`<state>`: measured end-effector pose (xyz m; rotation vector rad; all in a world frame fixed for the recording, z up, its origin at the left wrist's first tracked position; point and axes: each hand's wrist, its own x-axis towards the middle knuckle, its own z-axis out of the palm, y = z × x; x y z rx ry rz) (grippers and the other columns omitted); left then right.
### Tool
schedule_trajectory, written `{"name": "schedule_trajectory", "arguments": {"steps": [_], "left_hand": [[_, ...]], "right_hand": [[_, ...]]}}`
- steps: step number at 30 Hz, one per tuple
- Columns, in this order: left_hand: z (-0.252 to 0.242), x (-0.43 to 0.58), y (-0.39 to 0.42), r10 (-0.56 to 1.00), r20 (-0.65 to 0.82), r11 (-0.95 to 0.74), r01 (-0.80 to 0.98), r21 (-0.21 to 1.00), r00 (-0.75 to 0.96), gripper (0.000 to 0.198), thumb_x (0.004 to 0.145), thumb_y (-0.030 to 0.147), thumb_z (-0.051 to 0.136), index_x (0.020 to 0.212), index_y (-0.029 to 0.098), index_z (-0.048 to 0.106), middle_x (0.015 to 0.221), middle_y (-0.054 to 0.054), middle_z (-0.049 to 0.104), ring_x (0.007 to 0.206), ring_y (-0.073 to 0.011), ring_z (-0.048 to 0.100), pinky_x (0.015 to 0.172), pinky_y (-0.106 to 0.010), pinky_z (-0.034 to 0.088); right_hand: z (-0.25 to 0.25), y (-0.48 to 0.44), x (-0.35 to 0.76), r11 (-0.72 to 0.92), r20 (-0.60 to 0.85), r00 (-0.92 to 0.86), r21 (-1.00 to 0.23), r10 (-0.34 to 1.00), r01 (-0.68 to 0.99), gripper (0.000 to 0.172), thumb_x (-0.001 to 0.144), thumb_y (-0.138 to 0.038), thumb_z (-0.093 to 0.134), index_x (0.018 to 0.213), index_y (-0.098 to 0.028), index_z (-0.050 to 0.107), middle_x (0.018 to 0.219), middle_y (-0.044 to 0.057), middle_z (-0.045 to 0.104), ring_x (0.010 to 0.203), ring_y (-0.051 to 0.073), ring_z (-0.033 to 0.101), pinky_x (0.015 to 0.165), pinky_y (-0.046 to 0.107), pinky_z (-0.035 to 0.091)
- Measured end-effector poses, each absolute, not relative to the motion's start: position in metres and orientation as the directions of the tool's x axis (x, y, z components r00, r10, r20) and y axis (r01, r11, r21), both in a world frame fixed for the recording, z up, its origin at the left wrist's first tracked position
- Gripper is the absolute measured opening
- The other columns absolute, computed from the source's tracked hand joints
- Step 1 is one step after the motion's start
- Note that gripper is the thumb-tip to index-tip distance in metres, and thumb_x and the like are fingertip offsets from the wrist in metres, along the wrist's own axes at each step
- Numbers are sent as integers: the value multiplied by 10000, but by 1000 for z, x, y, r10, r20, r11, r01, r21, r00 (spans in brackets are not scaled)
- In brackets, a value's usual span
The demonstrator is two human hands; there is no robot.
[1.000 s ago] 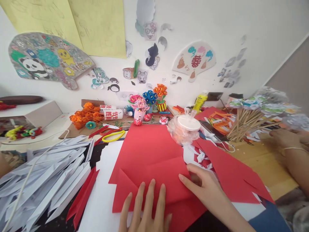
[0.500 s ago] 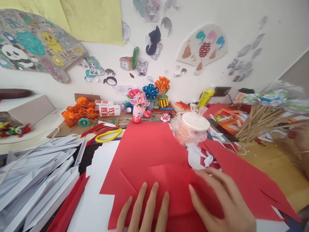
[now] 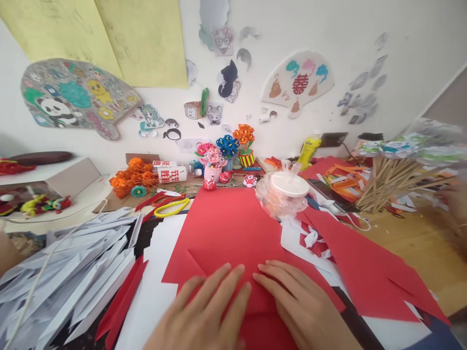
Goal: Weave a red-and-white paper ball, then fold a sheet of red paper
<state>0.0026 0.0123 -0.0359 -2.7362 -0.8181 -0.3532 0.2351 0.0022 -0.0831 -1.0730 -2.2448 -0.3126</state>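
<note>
A folded piece of red paper (image 3: pixel 251 296) lies in front of me on larger red sheets (image 3: pixel 229 218). My left hand (image 3: pixel 204 311) rests on its left part, fingers spread and slightly blurred. On its right part lies my right hand (image 3: pixel 299 301), fingers stretched out and pointing in toward the left hand. Neither hand grips anything; both press down from above. A diagonal crease shows in the paper beyond my left fingers. The near part of the paper is partly hidden under the hands.
White folded paper strips (image 3: pixel 83 272) are piled at the left, with red folded strips (image 3: pixel 122 296) beside them. Yellow-handled scissors (image 3: pixel 171 208) lie beyond. A lidded plastic cup (image 3: pixel 286 187) stands behind the sheets. Another person's blurred hand (image 3: pixel 458 214) shows at the right edge.
My right hand has gone from lifting the red paper's right side to lying flat on it, nearer my left hand. My left hand has moved forward. The view has shifted slightly.
</note>
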Motion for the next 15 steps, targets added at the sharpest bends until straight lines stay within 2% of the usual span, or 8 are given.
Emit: {"name": "schedule_trajectory", "arguments": {"steps": [3,5,7,12,15], "left_hand": [[-19,17,36,723,207,-651,750,-113,659,351,892,157,443,1201,217,599,1244,-71,647,1072,-241,626,833,-360,505],[-19,29,50,815,118,-559,823,-100,567,289,891,193,490,1149,175,620,1173,-105,664,1029,-276,627,802,-397,501],[-23,34,62,845,89,-525,850,-47,527,281,870,259,560,1132,176,617,1141,-107,652,1027,-276,610,818,-393,479],[-31,27,79,890,35,-447,857,256,454,228,788,323,648,974,198,605,975,-45,652,930,-233,592,772,-328,443],[-30,23,83,892,10,-430,843,324,451,195,744,332,667,854,193,583,909,-33,636,881,-227,561,742,-311,419]], "right_hand": [[-82,0,235,637,628,-441,-115,641,763,389,859,-47,381,1092,-162,669,1051,84,727,965,227,683,821,316,583],[-80,-1,235,636,618,-429,-152,659,757,390,860,-50,384,1097,-175,668,1050,73,726,970,221,679,831,310,580],[-79,-1,234,624,605,-412,-185,681,759,387,867,-56,385,1100,-183,666,1047,69,724,978,221,674,845,316,575],[-79,0,232,614,588,-383,-258,712,746,407,865,-46,370,1115,-191,657,1050,72,716,988,220,662,879,326,558],[-77,-1,231,618,558,-374,-347,741,706,402,869,-46,365,1104,-195,655,1059,72,706,994,209,655,889,306,546]]}}
